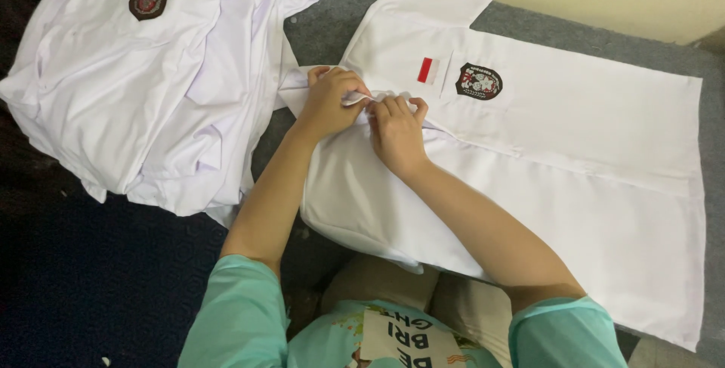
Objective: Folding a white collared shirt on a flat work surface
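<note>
The white shirt point(574, 156) lies flat on the grey bed point(340, 13), its collar pinched between the left hand point(328, 102) and right hand point(394, 132); both hands' fingers close narrowly on the cloth; a hard tug could rumple the smoothed front; a shirt pile point(151, 73) sits left of the fingers.

Person seen from above, head camera. Both arms bare from the upper arm down; left hand point(330, 102) and right hand point(396, 134) without rings, watch, bracelets or gloves. Fingernails short, unpainted as far as can be told.

Top: short-sleeved, mint-green. Left sleeve point(238, 315) loose, wide, hem ending above the elbow, soft folds in the cloth. Right sleeve point(563, 330) same colour and cut, hem curved round the upper arm.

Chest of the top carries a print point(400, 341): pale panel with dark block lettering, small orange and green motifs beside it, partly cut off by the lower edge.
</note>
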